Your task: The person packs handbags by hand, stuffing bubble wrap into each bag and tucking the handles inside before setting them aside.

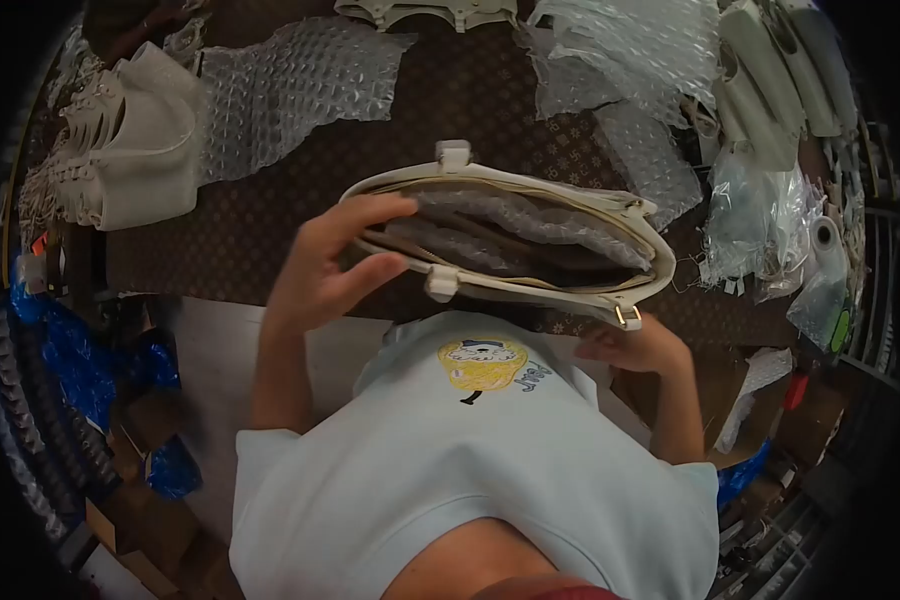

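A cream handbag [560, 293] is in front of my chest, its top gaping open toward me. Inside it lies clear bubble wrap [530, 222]. Strap tabs stand on both rims, and a gold-toned buckle [627, 317] shows at the near right. My left hand [335, 262] grips the bag's left end, with the fingers over the rim and the thumb at its near side. Against the lower right side, beneath the buckle, is my right hand [642, 345]; the bag hides part of its fingers.
Brown patterned material covers the table [470, 90]. At the left lie stacked cream bag pieces [150, 150] beside a bubble wrap sheet [300, 90]. More bubble wrap [630, 50], cream pieces [760, 80] and clear plastic bags [760, 220] crowd the right. Blue plastic [75, 345] sits lower left.
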Demonstrator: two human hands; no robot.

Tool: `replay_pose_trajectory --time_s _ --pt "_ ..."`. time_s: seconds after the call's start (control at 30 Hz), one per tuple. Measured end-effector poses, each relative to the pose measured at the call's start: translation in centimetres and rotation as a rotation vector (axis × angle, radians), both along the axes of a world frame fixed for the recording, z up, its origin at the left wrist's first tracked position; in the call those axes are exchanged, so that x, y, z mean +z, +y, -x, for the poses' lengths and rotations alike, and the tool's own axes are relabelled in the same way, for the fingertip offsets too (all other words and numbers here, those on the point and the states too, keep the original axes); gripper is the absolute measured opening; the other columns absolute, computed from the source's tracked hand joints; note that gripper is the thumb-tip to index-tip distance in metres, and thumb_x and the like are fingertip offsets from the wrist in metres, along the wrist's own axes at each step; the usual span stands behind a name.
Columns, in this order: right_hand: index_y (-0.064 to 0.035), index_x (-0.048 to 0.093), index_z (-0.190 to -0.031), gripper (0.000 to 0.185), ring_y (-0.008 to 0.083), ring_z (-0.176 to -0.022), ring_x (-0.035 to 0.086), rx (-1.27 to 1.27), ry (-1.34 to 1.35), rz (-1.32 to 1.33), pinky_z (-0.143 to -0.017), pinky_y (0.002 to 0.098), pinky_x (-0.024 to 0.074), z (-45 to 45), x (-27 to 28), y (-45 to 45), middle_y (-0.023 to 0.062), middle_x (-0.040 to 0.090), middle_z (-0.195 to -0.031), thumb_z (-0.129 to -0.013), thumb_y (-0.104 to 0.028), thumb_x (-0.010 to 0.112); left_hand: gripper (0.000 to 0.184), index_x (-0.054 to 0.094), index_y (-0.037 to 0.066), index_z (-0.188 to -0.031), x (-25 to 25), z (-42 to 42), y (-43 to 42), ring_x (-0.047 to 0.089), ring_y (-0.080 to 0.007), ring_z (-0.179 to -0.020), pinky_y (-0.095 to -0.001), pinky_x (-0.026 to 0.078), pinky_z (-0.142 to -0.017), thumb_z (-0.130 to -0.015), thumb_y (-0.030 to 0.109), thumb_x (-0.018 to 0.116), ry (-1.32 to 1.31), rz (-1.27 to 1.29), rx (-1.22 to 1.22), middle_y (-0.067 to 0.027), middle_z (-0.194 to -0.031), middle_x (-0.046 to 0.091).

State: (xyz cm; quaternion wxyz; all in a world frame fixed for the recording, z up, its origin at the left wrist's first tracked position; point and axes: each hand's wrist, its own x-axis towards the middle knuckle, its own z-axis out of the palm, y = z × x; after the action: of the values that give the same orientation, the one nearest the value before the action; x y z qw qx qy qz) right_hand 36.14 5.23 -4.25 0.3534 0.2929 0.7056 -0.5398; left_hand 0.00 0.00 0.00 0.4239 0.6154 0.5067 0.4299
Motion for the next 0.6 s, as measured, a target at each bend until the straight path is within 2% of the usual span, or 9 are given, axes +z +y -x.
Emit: replay_pose_trajectory --time_s 0.07,0.1,0.13,0.2,0.27,0.37,0.4,0.5,0.6 --pt "-0.0085 0.051 -0.124 0.057 0.0251 -0.115 0.051 -0.509 0.079 -0.13 -0.094 0.0356 0.0426 -0.6 -6.9 -3.1 0.0106 0.051 -0.13 -0.077 -0.036 0.069 0.031 0.063 0.004 -0.108 -1.4 -2.3 0.6 0.055 -0.0194 -0.105 -0.0335 0.04 -0.092 -0.081 0.02 0.064 0.13 -0.015 0.096 -0.0107 -0.104 0.064" --pt "-0.0082 0.056 -0.118 0.044 0.0229 -0.11 0.054 -0.287 0.327 -0.919 -0.092 0.0346 0.0433 3.2 -8.7 -3.0 0.0085 0.057 -0.122 -0.081 -0.028 0.067 0.026 0.064 0.003 -0.105 -3.0 -0.7 1.3 0.057 -0.0179 -0.1 -0.0311 0.042 -0.088 -0.082 0.016 0.063 0.19 -0.205 0.083 -0.0099 -0.102 0.064" --pt "-0.0082 0.056 -0.118 0.044 0.0229 -0.11 0.054 -0.273 0.349 -0.921 -0.092 0.0346 0.0433 4.6 -8.4 -3.0 0.0085 0.057 -0.122 -0.081 -0.028 0.067 0.022 0.064 0.003 -0.103 -3.2 -0.4 1.2 0.058 -0.0164 -0.095 -0.0288 0.043 -0.084 -0.084 0.012 0.061 0.301 -0.272 0.06 -0.0091 -0.099 0.065" --pt "-0.0067 0.059 -0.115 0.034 0.0222 -0.11 0.053 -0.684 0.385 -0.082 -0.093 0.0339 0.0426 6.5 -6.9 -5.2 0.0096 0.056 -0.122 -0.085 -0.022 0.063 0.022 0.064 0.003 -0.105 -3.2 0.5 0.1 0.058 -0.014 -0.09 -0.0265 0.045 -0.081 -0.085 0.012 0.06 0.148 -0.209 0.052 -0.0084 -0.098 0.065" --pt "-0.003 0.061 -0.109 0.026 0.0222 -0.108 0.055 -0.672 0.429 -0.103 -0.092 0.0323 0.043 6.9 -5.7 -5.5 0.0115 0.059 -0.117 -0.086 -0.016 0.06 0.022 0.063 0.003 -0.107 -2.8 1.1 0.8 0.059 -0.0116 -0.085 -0.0242 0.046 -0.077 -0.086 0.011 0.059 -0.02 -0.211 0.008 -0.0076 -0.097 0.065" --pt "-0.0012 0.066 -0.1 0.022 0.0227 -0.104 0.057 -0.814 0.522 0.188 -0.09 0.0325 0.0441 6.0 -2.5 -6.5 0.0114 0.064 -0.107 -0.085 -0.017 0.062 0.023 0.062 0.003 -0.11 -3.3 1.6 1.4 0.055 -0.0046 -0.086 -0.0178 0.045 -0.072 -0.092 0.014 0.054 -0.281 -0.05 0.028 -0.0048 -0.099 0.065" --pt "-0.0003 0.066 -0.096 0.022 0.0232 -0.1 0.06 -0.8 0.744 0.385 -0.089 0.0339 0.0454 6.4 -1.1 -6.9 0.0119 0.066 -0.101 -0.084 -0.018 0.063 0.023 0.062 0.003 -0.11 -3.1 1.8 1.4 0.055 -0.0046 -0.086 -0.0178 0.045 -0.072 -0.092 0.014 0.054 -0.282 -0.053 0.011 -0.0048 -0.099 0.065" --pt "0.0018 0.067 -0.092 0.031 0.0287 -0.091 0.063 -0.671 1.119 0.611 -0.082 0.0388 0.0492 8.6 4.8 -6.5 0.0178 0.066 -0.095 -0.083 -0.028 0.066 0.045 0.058 0.001 -0.117 0.4 1.5 0.8 0.058 -0.0156 -0.102 -0.0295 0.042 -0.089 -0.091 0.037 0.053 -0.269 -0.177 -0.172 -0.0092 -0.113 0.062" --pt "-0.0002 0.063 -0.087 0.043 0.0409 -0.079 0.064 -0.73 1.739 0.755 -0.069 0.0495 0.0527 11.4 8.5 -5.9 0.0212 0.065 -0.082 -0.092 -0.04 0.049 0.078 0.054 -0.001 -0.121 7.4 0.8 -1.7 0.054 -0.028 -0.114 -0.0424 0.03 -0.104 -0.077 0.064 0.055 -0.002 -0.386 -0.594 -0.014 -0.121 0.057"
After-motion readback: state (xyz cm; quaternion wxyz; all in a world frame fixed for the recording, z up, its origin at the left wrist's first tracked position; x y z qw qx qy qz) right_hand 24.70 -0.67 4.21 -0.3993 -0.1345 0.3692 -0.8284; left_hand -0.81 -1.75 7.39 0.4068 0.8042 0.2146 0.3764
